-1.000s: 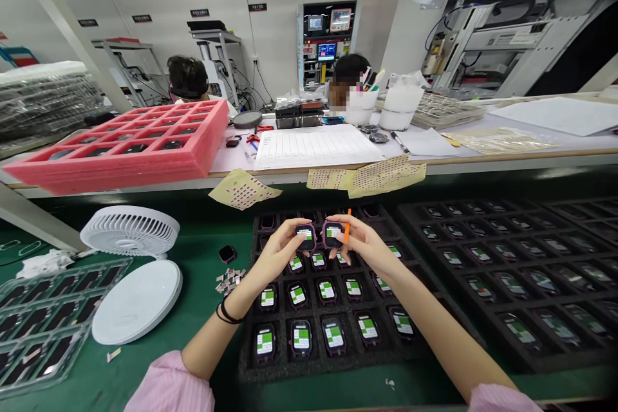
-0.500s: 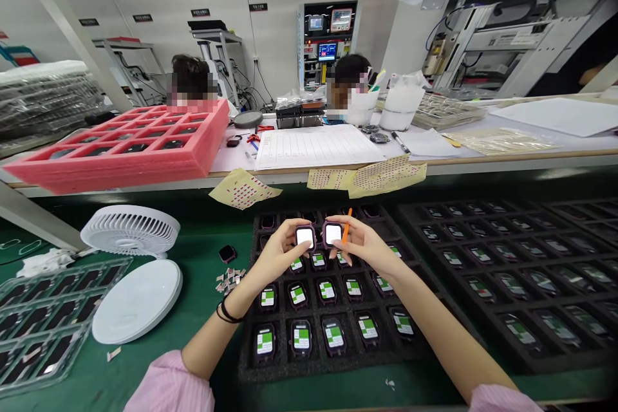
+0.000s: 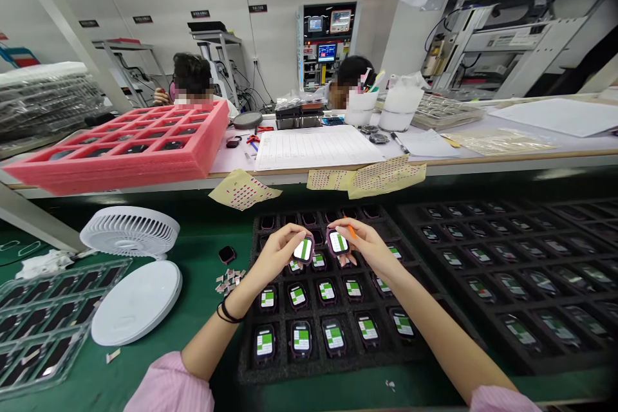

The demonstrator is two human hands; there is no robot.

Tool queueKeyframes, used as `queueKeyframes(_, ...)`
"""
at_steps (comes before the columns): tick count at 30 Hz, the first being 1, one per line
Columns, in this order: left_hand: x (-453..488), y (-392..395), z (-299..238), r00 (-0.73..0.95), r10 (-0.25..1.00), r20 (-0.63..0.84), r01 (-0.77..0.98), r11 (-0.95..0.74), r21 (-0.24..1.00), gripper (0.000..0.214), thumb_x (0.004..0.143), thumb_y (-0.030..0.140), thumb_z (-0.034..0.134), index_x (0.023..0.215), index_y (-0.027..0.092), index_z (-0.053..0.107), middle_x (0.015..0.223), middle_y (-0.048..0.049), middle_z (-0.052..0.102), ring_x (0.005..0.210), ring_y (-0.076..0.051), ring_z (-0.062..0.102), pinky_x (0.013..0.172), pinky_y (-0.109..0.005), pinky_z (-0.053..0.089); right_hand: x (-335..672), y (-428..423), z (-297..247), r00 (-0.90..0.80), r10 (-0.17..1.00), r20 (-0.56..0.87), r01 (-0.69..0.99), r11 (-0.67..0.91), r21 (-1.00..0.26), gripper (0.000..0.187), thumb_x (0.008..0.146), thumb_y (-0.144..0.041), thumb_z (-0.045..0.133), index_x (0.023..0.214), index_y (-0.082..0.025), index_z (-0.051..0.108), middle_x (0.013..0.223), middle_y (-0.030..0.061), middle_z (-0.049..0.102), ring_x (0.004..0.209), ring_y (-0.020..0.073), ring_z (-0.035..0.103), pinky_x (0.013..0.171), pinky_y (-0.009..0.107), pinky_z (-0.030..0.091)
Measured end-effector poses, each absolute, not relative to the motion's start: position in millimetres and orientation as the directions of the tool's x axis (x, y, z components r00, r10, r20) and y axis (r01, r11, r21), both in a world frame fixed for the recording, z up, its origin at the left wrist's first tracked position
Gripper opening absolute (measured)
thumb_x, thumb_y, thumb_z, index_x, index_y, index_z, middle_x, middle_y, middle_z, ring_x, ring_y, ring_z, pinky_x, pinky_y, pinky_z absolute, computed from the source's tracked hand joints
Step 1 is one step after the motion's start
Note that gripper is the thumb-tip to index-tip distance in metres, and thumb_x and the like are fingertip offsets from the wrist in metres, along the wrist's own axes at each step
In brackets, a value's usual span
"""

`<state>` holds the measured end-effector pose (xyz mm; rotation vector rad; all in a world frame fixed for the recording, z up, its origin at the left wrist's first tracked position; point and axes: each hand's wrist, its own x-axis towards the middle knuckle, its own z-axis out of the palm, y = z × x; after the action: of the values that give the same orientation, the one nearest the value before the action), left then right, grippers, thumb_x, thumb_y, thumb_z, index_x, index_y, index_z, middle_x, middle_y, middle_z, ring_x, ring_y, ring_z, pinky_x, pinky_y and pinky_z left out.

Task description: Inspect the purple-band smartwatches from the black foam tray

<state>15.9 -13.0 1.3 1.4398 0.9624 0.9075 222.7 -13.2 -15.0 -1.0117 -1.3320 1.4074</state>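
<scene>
My left hand pinches a smartwatch body by its edges, its screen showing green and white. My right hand holds a second smartwatch body the same way, a small gap apart from the first. An orange stick shows between the right thumb and fingers, mostly hidden. Both hands hover over a black foam tray, whose cells hold several watches with green-and-white screens. The cells beneath my hands are partly hidden.
A second black foam tray lies to the right. To the left are a white fan, a round white base, a clear plastic tray and a loose watch. Two co-workers sit beyond a paper-covered bench.
Both watches have tilted outward, and their screens have gone from white glare to green and white. My hands have dropped slightly, and less of the orange stick shows.
</scene>
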Motion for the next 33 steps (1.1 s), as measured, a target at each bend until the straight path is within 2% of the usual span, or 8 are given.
queueKeyframes(3, 15.2, -12.6, -0.2, 0.389, 0.921, 0.030, 0.072, -0.062, 0.995, 0.036, 0.085, 0.049, 0.055, 0.098, 0.016, 0.059, 0.067, 0.0017, 0.056, 0.050, -0.007, 0.046, 0.043, -0.018, 0.032, 224.3, -12.0, -14.8, -0.253, 0.967, 0.033, -0.093, 0.010, -0.996, 0.030, 0.084, -0.044, 0.059, 0.098, -0.018, 0.063, 0.061, -0.0025, 0.056, 0.045, 0.0126, 0.061, 0.035, 0.020, 0.035)
queueKeyframes(6, 14.3, -12.6, -1.4, 0.426, 0.903, 0.056, 0.048, -0.085, 0.995, 0.037, 0.084, 0.045, 0.058, 0.107, 0.017, 0.057, 0.083, -0.0015, 0.060, 0.058, -0.007, 0.049, 0.048, -0.019, 0.039, 226.4, -10.4, -15.3, -0.294, 0.954, 0.057, -0.105, 0.027, -0.994, 0.032, 0.084, -0.043, 0.060, 0.105, -0.019, 0.062, 0.072, 0.0003, 0.060, 0.052, 0.0138, 0.065, 0.036, 0.020, 0.038)
queueKeyframes(11, 12.2, -12.7, -2.0, 0.481, 0.874, 0.069, 0.011, -0.085, 0.996, 0.040, 0.082, 0.038, 0.063, 0.115, 0.019, 0.052, 0.109, -0.0081, 0.060, 0.084, -0.015, 0.059, 0.071, -0.026, 0.050, 228.9, -9.7, -15.6, -0.382, 0.922, 0.062, -0.099, 0.026, -0.995, 0.040, 0.082, -0.035, 0.063, 0.119, -0.022, 0.056, 0.090, 0.0050, 0.061, 0.067, 0.0172, 0.068, 0.039, 0.020, 0.043)
queueKeyframes(15, 9.5, -12.1, -2.7, 0.520, 0.851, 0.075, 0.017, -0.098, 0.995, 0.046, 0.082, 0.033, 0.064, 0.123, 0.020, 0.047, 0.117, -0.0089, 0.058, 0.089, -0.016, 0.062, 0.082, -0.031, 0.049, 230.0, -11.5, -13.4, -0.408, 0.911, 0.061, -0.074, 0.034, -0.997, 0.047, 0.078, -0.028, 0.068, 0.123, -0.024, 0.054, 0.103, 0.0065, 0.061, 0.070, 0.0153, 0.067, 0.043, 0.020, 0.045)
queueKeyframes(18, 8.3, -11.1, -3.7, 0.513, 0.856, 0.062, 0.030, -0.091, 0.995, 0.046, 0.085, 0.034, 0.059, 0.127, 0.021, 0.045, 0.118, -0.0096, 0.058, 0.086, -0.016, 0.062, 0.070, -0.025, 0.047, 229.7, -12.7, -11.6, -0.408, 0.912, 0.048, -0.048, 0.031, -0.998, 0.048, 0.077, -0.027, 0.069, 0.122, -0.024, 0.053, 0.100, 0.0051, 0.061, 0.065, 0.0131, 0.065, 0.045, 0.021, 0.046)
queueKeyframes(22, 8.3, -9.4, -4.8, 0.475, 0.878, 0.058, 0.071, -0.103, 0.992, 0.042, 0.088, 0.039, 0.053, 0.125, 0.020, 0.049, 0.109, -0.0087, 0.061, 0.074, -0.013, 0.059, 0.052, -0.021, 0.039, 226.7, -12.2, -12.2, -0.325, 0.945, 0.044, -0.055, 0.028, -0.998, 0.037, 0.080, -0.036, 0.065, 0.114, -0.022, 0.058, 0.084, 0.0017, 0.061, 0.057, 0.0123, 0.064, 0.041, 0.021, 0.041)
queueKeyframes(27, 10.5, -9.4, -2.4, 0.400, 0.915, 0.042, 0.140, -0.107, 0.984, 0.035, 0.088, 0.044, 0.051, 0.109, 0.018, 0.060, 0.079, -0.0008, 0.060, 0.050, -0.006, 0.044, 0.045, -0.020, 0.033, 223.4, -10.1, -16.0, -0.209, 0.978, 0.019, -0.053, 0.008, -0.999, 0.031, 0.078, -0.044, 0.064, 0.097, -0.019, 0.063, 0.072, 0.0002, 0.062, 0.044, 0.0096, 0.058, 0.035, 0.020, 0.033)
queueKeyframes(33, 13.5, -8.9, -4.3, 0.345, 0.937, 0.043, 0.119, -0.089, 0.989, 0.035, 0.083, 0.050, 0.056, 0.091, 0.016, 0.061, 0.071, -0.0006, 0.060, 0.056, -0.010, 0.050, 0.045, -0.019, 0.036, 223.8, -10.3, -16.7, -0.217, 0.976, 0.013, -0.064, -0.001, -0.998, 0.028, 0.076, -0.041, 0.067, 0.093, -0.019, 0.063, 0.065, -0.0040, 0.055, 0.039, 0.0066, 0.053, 0.034, 0.018, 0.030)
